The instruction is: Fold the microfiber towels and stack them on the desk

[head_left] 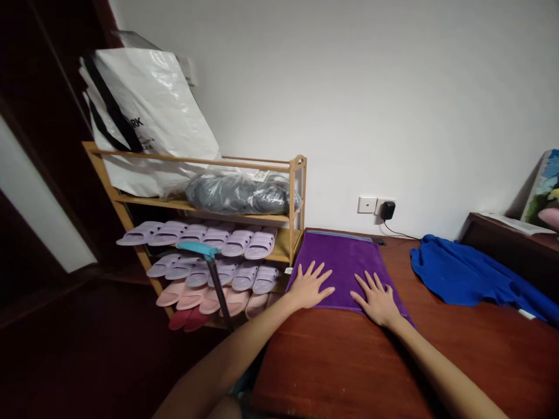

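A purple cloth (340,256), which looks like a towel, lies flat on the reddish-brown wooden table (332,361) near the wall. A strip of greyish-blue fabric shows along its far edge. Fingers spread, my left hand (308,286) rests on the cloth's near left part. My right hand (378,299) lies palm down on its near right part, its fingers also apart. Neither hand grips anything. To the right of the cloth, a crumpled blue cloth (463,270) is spread over the table, apart from both hands.
Left of the table stands a wooden shoe rack (298,192) with several lilac and pink slippers (261,243). On top sit a large white bag (152,99) and a plastic-wrapped grey bundle (244,193). A blue-topped handle (198,249) leans before it. A black plug (387,210) is in the wall socket.
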A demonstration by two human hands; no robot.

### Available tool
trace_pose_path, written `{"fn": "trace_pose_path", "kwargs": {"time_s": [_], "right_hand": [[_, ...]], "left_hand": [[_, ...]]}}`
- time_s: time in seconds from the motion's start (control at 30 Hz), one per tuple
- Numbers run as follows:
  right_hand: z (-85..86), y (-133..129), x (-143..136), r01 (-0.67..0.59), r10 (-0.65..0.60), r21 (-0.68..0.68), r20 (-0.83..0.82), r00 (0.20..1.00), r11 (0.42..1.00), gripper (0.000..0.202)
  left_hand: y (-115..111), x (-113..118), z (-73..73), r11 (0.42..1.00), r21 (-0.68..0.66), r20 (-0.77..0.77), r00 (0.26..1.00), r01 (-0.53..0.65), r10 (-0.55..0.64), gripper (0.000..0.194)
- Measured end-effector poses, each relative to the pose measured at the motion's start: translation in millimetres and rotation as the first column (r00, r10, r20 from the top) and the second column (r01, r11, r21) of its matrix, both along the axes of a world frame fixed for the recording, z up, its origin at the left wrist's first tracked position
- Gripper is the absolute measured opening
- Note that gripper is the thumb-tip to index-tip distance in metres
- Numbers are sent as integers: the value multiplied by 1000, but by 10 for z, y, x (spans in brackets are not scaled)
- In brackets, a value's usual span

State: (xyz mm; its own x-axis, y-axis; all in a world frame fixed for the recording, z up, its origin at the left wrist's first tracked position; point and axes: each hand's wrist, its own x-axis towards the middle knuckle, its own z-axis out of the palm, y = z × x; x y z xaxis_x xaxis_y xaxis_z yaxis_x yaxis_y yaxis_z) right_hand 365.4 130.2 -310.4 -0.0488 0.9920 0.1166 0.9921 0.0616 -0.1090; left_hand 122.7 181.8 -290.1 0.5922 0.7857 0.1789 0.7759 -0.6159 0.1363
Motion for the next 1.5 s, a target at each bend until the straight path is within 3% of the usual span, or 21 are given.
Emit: {"fn": "trace_pose_path", "kwargs": {"time_s": [0.27, 0.67, 0.77, 0.87, 0.93, 1.0, 1.1, 1.27, 1.5], "right_hand": [[-59, 413, 67, 10, -10, -3, 5, 1000, 1000, 74], [-77, 525, 62, 3, -3, 2, -25, 1000, 1000, 73], [-24, 524, 198, 20, -19, 7, -41, 999, 1000, 65], [31, 443, 652, 176, -175, 29, -49, 983, 984, 62], [21, 307, 1062, 354, -352, 59, -43, 935, 933, 65], [-43, 132, 1432, 503, -502, 53, -34, 864, 863, 69], [-191, -92, 1745, 585, -585, -8, -20, 811, 811, 69], [-322, -261, 1753, 575, -575, 12, 18, 818, 818, 63], [-189, -531, 1639, 534, -540, 83, 75, 838, 841, 55]], "left_hand": [[404, 50, -67, 1000, 9, 5, 1000, -7, 7, 65], [496, 76, -76, 1000, 5, -14, 999, -29, 29, 66], [479, 79, -70, 999, 20, -18, 999, -35, 35, 66], [476, 83, -70, 999, 33, -21, 999, -30, 31, 65], [488, 87, -74, 999, 42, -22, 999, -24, 25, 65], [509, 90, -83, 998, 54, -20, 1000, -19, 20, 65], [536, 90, -106, 997, 80, -11, 1000, -15, 16, 63], [546, 93, -140, 991, 133, 20, 1000, -14, 12, 58], [405, 79, -17, 970, 240, 89, 996, -42, 21, 48]]}}
